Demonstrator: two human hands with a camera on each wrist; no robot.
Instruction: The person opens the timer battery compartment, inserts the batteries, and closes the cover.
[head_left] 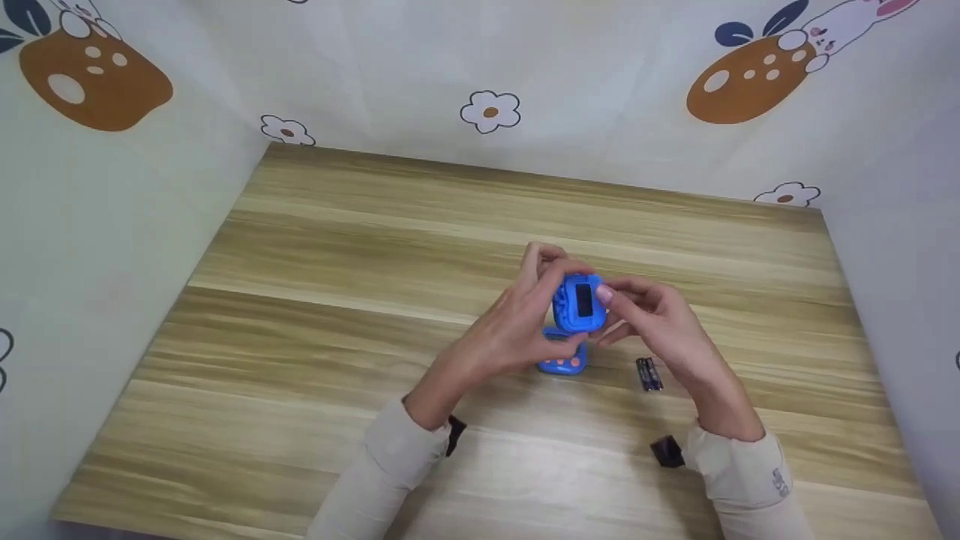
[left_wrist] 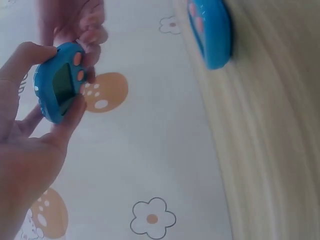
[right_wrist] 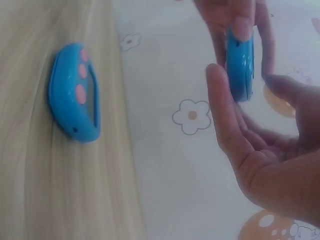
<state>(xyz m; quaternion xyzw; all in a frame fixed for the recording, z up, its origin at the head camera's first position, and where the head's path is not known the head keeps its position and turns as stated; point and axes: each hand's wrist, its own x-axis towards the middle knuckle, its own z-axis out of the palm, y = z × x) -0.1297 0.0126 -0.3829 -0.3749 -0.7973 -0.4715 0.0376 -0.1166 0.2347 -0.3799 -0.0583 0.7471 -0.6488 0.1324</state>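
Note:
My left hand (head_left: 517, 319) grips a small blue electronic toy (head_left: 579, 321) by its edges, raised above the table. A dark rectangular recess shows on its back in the head view. Its other face, in the left wrist view, bears a dark screen (left_wrist: 63, 85) and pinkish buttons. My right hand (head_left: 660, 322) lays its thumb on the toy's right edge, its fingers beyond that edge. Below them, partly hidden by the left hand, a second blue toy (right_wrist: 67, 95) with pinkish buttons lies on the table. Two dark batteries (head_left: 649, 374) lie side by side near my right wrist.
The wood-grain table (head_left: 315, 247) reaches back to a pale wall covering (head_left: 390, 67) printed with flowers and fruit. More of that covering stands along both sides. A black piece (head_left: 667, 451) sits at each sleeve cuff.

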